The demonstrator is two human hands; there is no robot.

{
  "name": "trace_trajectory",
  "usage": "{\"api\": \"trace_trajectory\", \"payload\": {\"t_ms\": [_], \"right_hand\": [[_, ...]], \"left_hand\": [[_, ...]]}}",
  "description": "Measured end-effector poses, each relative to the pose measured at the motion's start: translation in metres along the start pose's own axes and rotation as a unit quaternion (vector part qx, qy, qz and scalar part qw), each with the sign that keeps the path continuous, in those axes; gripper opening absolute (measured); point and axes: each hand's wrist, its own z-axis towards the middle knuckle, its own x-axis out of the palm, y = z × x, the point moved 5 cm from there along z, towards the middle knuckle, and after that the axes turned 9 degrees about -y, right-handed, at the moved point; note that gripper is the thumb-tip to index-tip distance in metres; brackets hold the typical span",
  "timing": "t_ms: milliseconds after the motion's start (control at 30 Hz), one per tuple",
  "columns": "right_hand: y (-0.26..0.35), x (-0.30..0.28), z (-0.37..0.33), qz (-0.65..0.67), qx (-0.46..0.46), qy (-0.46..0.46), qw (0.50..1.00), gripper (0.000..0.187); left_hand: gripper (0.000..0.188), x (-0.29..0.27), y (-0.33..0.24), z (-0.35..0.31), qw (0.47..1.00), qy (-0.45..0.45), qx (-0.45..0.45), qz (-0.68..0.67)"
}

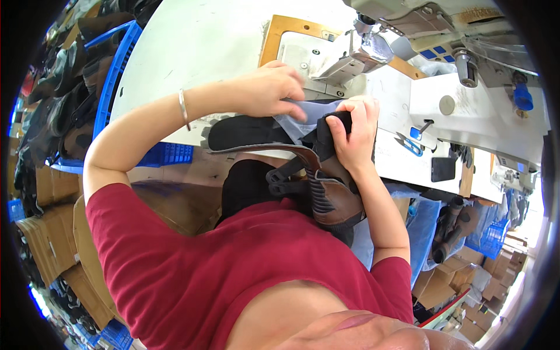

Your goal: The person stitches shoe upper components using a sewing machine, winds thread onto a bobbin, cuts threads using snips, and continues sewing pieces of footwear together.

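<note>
Boot upper lies with long axis slanting from tabletop toward the lap; right hand pinches its black edge, left hand presses flat, fingers together.

shoe upper: its top part is covered by the right hand; lower end lost against the red shirt.
pale fabric piece: mostly hidden under the left hand.
sewing machine: head cut off by the upper edge; needle area too small to tell.
blue crate: contents dark, indistinct.
</note>
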Motion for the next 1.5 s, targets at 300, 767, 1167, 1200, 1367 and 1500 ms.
{"api": "trace_trajectory", "payload": {"t_ms": [300,767,1167,1200,1367,1500], "right_hand": [[-0.006,0.023,0.002,-0.026,0.042,0.038,0.998,0.030],[-0.011,0.036,0.001,0.072,0.078,0.130,0.986,0.025],[0.012,-0.014,0.045,0.229,0.025,0.542,0.808,0.027],[0.017,-0.008,0.048,0.164,0.008,0.612,0.773,0.026],[0.037,0.016,0.035,-0.067,-0.001,0.686,0.725,0.025],[0.031,0.005,0.008,-0.162,-0.063,0.554,0.814,0.019]], "left_hand": [[0.029,0.028,0.016,-0.080,0.817,0.214,-0.516,-0.139],[0.038,0.005,-0.039,-0.026,0.902,0.157,-0.224,-0.334],[0.018,0.022,-0.021,-0.028,0.937,0.111,-0.227,-0.242],[0.017,0.022,-0.020,-0.030,0.939,0.116,-0.228,-0.227],[0.015,0.014,-0.021,-0.023,0.947,0.116,-0.212,-0.210],[0.021,0.012,-0.025,-0.006,0.911,0.210,-0.227,-0.272]]}}
